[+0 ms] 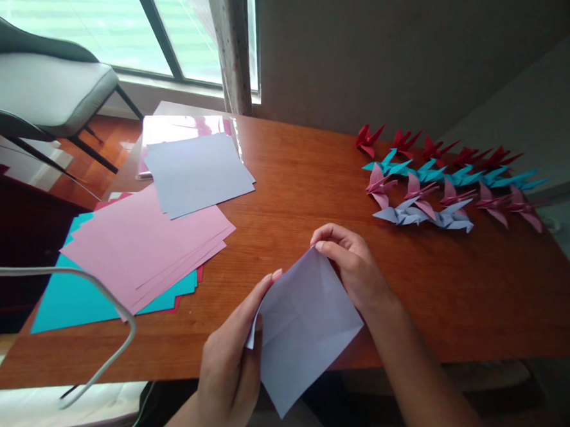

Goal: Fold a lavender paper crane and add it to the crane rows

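Observation:
A creased square of pale lavender paper (310, 324) is held up in front of me, over the table's front edge. My right hand (352, 263) pinches its top corner between thumb and fingers. On the other side, my left hand (236, 346) grips the left edge, where a narrow strip of the sheet bends over by the thumb. Faint fold lines cross the middle of the sheet. Rows of folded paper cranes stand at the far right: red cranes (431, 148), blue cranes (461, 175), pink cranes (453, 195) and two lavender cranes (424, 214).
Left on the wooden table (288, 168) lie lavender sheets (200, 176), pink sheets (152, 244) and blue sheets (91, 305), with red edges showing beneath. A plastic packet (184, 127) sits behind them. A white curved cable or rod (115, 300) crosses the lower left. A chair (46, 89) stands by the window.

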### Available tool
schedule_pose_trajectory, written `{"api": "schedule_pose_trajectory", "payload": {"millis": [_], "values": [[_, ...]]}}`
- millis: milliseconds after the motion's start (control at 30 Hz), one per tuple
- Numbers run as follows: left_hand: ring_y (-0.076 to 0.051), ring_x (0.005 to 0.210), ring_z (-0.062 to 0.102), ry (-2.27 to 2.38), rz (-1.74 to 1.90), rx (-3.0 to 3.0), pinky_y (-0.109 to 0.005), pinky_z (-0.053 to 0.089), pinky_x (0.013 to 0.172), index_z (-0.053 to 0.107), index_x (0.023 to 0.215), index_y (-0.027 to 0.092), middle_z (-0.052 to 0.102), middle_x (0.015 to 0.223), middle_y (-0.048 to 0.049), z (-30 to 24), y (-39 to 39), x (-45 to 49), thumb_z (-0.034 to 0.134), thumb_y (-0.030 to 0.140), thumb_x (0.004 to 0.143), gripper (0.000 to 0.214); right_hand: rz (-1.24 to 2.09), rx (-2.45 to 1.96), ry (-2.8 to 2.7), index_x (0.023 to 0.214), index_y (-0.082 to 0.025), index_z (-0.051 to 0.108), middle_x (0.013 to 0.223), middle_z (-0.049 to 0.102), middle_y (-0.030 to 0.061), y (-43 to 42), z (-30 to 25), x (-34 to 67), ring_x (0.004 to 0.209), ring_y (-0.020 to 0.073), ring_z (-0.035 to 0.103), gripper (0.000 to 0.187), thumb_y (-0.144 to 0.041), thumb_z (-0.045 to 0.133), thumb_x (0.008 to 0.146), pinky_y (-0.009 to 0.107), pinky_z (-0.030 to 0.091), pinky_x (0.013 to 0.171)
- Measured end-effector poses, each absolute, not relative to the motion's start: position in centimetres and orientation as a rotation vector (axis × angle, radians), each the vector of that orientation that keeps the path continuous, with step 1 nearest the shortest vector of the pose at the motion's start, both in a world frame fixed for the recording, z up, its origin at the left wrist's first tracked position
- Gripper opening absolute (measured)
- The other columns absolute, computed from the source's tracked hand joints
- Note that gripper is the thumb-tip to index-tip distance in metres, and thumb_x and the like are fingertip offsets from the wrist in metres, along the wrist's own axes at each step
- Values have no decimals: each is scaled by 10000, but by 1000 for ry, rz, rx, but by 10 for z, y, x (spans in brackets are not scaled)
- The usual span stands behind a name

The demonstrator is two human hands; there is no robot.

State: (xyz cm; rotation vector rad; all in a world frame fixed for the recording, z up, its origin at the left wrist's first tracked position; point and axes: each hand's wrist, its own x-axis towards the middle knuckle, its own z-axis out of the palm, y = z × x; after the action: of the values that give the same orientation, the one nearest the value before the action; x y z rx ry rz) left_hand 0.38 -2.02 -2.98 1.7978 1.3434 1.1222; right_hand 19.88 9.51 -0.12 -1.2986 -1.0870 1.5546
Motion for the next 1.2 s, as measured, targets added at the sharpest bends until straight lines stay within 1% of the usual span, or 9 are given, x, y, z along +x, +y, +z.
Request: {"api": "schedule_pose_trajectory", "payload": {"millis": [100, 267, 400, 533, 700, 867, 967, 1100, 1200], "values": [[-215, 1351, 552, 1349, 1115, 1846, -331, 481, 1118, 383, 1543, 222, 544, 1506, -60, -32, -21, 4, 381, 57, 967, 599, 1505, -1310, -1161, 771, -199, 633, 713, 596, -33, 96, -1, 199, 603, 110, 523, 82, -280, 648, 775, 229, 396, 557], [-221, 1309, 594, 1411, 1102, 1864, -338, 502, 1101, 364, 1552, 244, 560, 1492, -58, -31, -18, 6, 399, 70, 967, 611, 1364, -1366, -1348, 932, -200, 664, 864, 687, 14, 96, -7, 204, 805, 164, 648, 153, -312, 669, 828, 275, 506, 723], [-225, 1327, 578, 1446, 1061, 1888, -376, 493, 1113, 320, 1568, 238, 540, 1508, -73, -28, -14, 8, 369, 70, 967, 626, 1159, -1502, -1557, 922, -203, 679, 858, 725, 34, 90, -10, 211, 791, 185, 680, 111, -293, 640, 870, 298, 524, 708], [-226, 1432, 454, 1419, 931, 2102, -358, 448, 1146, 260, 1589, 177, 420, 1589, -122, -25, -10, 11, 374, 42, 943, 670, 899, -1602, -1750, 895, -211, 692, 802, 737, 24, 87, -11, 215, 712, 177, 681, 69, -232, 630, 874, 280, 504, 634], [-256, 1494, 344, 1394, 681, 2475, -417, 395, 1175, 267, 1581, 110, 356, 1619, -151, -26, -3, 18, 357, 6, 902, 693, 537, -1631, -2022, 892, -210, 688, 855, 735, 37, 89, -16, 212, 785, 195, 667, 99, -199, 593, 921, 320, 504, 756], [-277, 1503, 321, 1369, 492, 2654, -451, 301, 1211, 389, 1520, 53, 373, 1608, -154, -28, -1, 23, 352, 23, 890, 632, 144, -1677, -2295, 1163, -170, 669, 994, 693, 95, 80, -12, 205, 970, 258, 607, 239, -195, 507, 989, 372, 479, 865], [-267, 1507, 312, 1351, 457, 2679, -436, 230, 1232, 421, 1502, 53, 368, 1610, -144, -27, -2, 26, 364, 46, 886, 618, 40, -1675, -2417, 1316, -159, 611, 1027, 673, 111, 71, -9, 201, 970, 267, 577, 348, -183, 448, 1009, 390, 473, 870], [-273, 1512, 298, 1321, 423, 2704, -440, 138, 1246, 440, 1487, 38, 365, 1608, -157, -25, -3, 28, 401, 95, 896, 595, -2, -1681, -2470, 1373, -155, 581, 1086, 652, 129, 61, -10, 201, 984, 279, 556, 389, -201, 444, 1012, 407, 469, 878], [-289, 1509, 300, 1301, 407, 2715, -450, 120, 1246, 454, 1480, 42, 360, 1609, -160, -24, -4, 29, 429, 193, 946, 555, -23, -1693, -2475, 1357, -146, 598, 1086, 645, 136, 58, -10, 202, 985, 284, 550, 383, -209, 440, 1015, 412, 469, 879]]}}
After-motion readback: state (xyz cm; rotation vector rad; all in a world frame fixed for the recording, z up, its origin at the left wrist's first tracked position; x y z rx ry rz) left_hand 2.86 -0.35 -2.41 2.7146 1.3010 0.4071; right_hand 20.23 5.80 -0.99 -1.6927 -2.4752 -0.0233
